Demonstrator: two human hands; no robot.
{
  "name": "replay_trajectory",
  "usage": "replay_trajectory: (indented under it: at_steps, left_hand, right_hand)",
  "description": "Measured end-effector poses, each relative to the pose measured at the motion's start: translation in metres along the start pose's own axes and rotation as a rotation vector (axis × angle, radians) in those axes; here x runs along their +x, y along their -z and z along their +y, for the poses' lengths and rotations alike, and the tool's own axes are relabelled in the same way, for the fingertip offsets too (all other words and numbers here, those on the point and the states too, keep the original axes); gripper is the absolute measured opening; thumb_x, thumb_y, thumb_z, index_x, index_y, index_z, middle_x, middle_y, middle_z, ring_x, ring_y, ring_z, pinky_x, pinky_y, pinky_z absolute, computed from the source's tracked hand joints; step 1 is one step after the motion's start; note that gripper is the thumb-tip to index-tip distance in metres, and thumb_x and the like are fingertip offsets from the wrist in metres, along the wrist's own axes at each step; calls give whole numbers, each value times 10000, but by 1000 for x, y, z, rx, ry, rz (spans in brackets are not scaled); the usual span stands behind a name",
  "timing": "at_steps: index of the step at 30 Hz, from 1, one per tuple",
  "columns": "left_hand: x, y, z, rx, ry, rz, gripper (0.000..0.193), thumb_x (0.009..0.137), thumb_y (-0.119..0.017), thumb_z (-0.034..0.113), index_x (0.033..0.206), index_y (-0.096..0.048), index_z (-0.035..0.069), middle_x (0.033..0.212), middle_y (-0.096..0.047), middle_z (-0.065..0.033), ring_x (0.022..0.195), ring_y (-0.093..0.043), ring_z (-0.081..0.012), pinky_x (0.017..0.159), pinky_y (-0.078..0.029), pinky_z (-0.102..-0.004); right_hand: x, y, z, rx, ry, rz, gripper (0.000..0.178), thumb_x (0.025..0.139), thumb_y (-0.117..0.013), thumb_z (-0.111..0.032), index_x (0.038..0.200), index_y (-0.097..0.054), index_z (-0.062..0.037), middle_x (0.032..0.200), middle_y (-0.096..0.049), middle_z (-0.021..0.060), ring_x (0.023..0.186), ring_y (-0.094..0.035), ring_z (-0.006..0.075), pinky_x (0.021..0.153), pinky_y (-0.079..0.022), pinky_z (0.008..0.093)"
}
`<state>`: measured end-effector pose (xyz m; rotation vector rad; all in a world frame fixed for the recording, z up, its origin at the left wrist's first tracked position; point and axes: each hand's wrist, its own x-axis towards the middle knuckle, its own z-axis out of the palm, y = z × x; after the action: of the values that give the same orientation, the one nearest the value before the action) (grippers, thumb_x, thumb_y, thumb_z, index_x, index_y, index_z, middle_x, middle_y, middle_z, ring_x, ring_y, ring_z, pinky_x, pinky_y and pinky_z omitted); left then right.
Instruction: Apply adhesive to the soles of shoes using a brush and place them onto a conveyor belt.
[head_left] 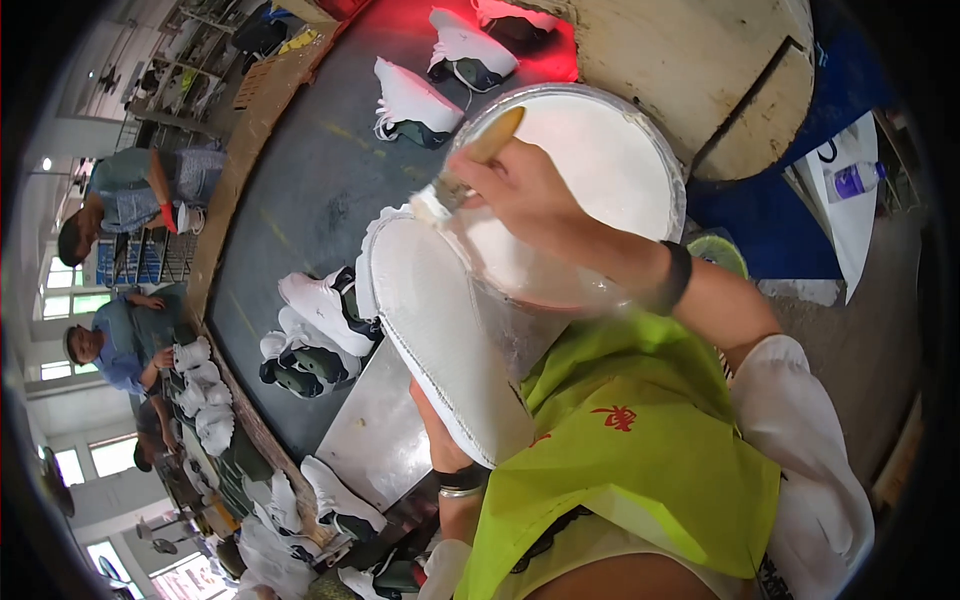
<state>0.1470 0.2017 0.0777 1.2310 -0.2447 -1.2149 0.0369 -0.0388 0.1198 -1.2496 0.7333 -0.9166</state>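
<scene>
In my left hand [432, 425] is a white shoe upper [430, 310], turned with its flat bottom facing up; most of those fingers are hidden beneath it. Stitching runs along the edge of that bottom. My right hand [525, 190] is closed round a brush [495, 135] with a yellowish wooden handle. The brush's white-coated bristles are at the rim of the upper's far end, slightly blurred. Right beside the upper stands a wide round bucket [676, 190] of white liquid, and my right hand and wrist are over it.
A dark conveyor belt [300, 190] carries several white-and-dark-green shoe uppers [410, 100], some under red light at the far end. A metal plate [375, 425] lies left of my left hand. A wooden board [700, 60] is beyond the bucket. Co-workers [115, 340] are across the belt.
</scene>
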Motion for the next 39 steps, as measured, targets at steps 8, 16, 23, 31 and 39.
replay_trajectory:
  at_steps: [8, 16, 23, 31, 39]
  left_hand:
    - [1, -10, 0, -103, -22, 49, 536, 985, -352, 453, 1238, -503, 5, 967, -651, -119, 792, -646, -219, 674, -539, -337]
    - [-13, 9, -21, -204, 202, 217, 637, 964, -346, 547, 1285, -456, 7, 1046, -628, -177, 909, -639, -287, 771, -553, -407]
    - [2, 76, -55, -357, 93, 123, 536, 981, -392, 448, 1324, -439, 39, 1147, -591, -180, 1002, -596, -329, 838, -523, -447]
    - [-6, -19, 14, -97, -108, -7, 546, 1002, -338, 447, 1364, -409, 44, 1203, -593, -139, 1048, -614, -241, 898, -521, -373]
    - [1, 15, 3, -110, -96, 59, 535, 936, -558, 284, 1367, -400, 7, 1253, -567, -121, 1095, -591, -220, 943, -484, -362]
  right_hand:
    - [-42, 26, 5, -349, -137, -289, 358, 749, -672, -68, 1077, -558, 20, 826, -539, 139, 806, -599, 227, 723, -521, 325]
    - [-17, -1, 3, 215, 23, -50, 264, 952, -552, -172, 1090, -571, 52, 1021, -619, 109, 929, -605, 146, 763, -545, 304]
    - [-42, 4, -21, -50, -12, -81, 266, 946, -562, -185, 1064, -578, 53, 971, -626, 108, 917, -606, 137, 777, -531, 287]
    - [-29, -14, -23, -164, 325, -196, 220, 944, -534, -183, 969, -605, 24, 852, -638, 151, 809, -630, 232, 749, -482, 322]
    - [-50, -1, -44, -457, 450, -207, 215, 945, -556, -166, 1000, -616, 32, 888, -655, 151, 768, -648, 175, 678, -502, 280]
